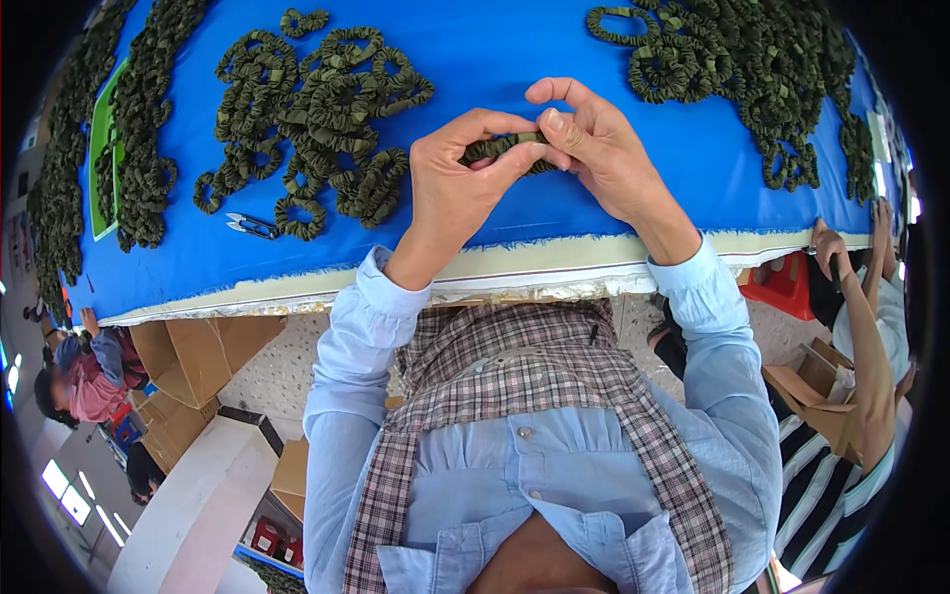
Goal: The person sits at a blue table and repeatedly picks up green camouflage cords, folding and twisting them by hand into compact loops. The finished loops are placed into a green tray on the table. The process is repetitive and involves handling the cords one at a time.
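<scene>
Both hands are raised over the near edge of the blue-covered table, working at one dark green scrunchie (485, 150). My left hand (460, 178) is curled round it, thumb and fingers closed on the fabric. Beside it, my right hand (604, 148) pinches the scrunchie's right end between thumb and fingers, with the index finger bent above. Part of the scrunchie is hidden behind the fingers. To the left lies a loose pile of dark green scrunchies (332, 104). A pair of small thread snips (251, 226) rests on the cloth near that pile.
A larger scrunchie heap (762, 69) covers the far right. More lie at the far left round a bright green tray (104, 148). Below the table's edge stand cardboard boxes (203, 356) and a red stool (782, 285). Co-workers sit at both sides, one person's hand (829, 247) at the right edge.
</scene>
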Available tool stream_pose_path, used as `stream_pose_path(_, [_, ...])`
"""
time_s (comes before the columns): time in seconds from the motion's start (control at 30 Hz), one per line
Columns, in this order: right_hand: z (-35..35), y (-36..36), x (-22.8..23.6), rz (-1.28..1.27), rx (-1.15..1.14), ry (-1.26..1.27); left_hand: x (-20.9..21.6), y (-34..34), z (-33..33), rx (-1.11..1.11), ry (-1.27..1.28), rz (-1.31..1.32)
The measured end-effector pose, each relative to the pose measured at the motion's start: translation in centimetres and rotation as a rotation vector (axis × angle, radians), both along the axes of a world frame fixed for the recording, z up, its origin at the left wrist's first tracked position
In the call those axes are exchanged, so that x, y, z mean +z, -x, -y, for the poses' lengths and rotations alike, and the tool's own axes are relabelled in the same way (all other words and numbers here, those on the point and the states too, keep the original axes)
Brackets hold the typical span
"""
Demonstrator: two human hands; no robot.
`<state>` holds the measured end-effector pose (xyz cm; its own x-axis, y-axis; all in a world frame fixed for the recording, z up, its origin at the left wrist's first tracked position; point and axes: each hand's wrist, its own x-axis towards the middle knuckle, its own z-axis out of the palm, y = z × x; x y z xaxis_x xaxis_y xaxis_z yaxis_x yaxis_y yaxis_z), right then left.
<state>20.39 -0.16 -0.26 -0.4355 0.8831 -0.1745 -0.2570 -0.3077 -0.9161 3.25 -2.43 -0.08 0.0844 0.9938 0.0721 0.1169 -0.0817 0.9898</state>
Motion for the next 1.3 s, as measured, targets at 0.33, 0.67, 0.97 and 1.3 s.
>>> stream_pose_path(0.33, [0.1, 0.2, 0.4, -0.111, -0.083, 0.060, -1.7, 0.2, 0.2, 0.038, -0.018, 0.173])
stream_pose_path(0.67, [-0.1, -0.1, 0.3, -0.189, -0.082, 0.148, -1.0, 0.4, 0.3, -0.082, -0.051, 0.157])
stream_pose_path(0.97, [0.1, 0.1, 0.2, -0.300, -0.068, 0.216, -2.3, -0.1, 0.3, 0.068, -0.089, 0.184])
stream_pose_path(1.3, [-0.4, 0.2, 0.3, 0.152, -0.071, -0.176, -2.9, 0.4, 0.0, -0.065, 0.038, 0.375])
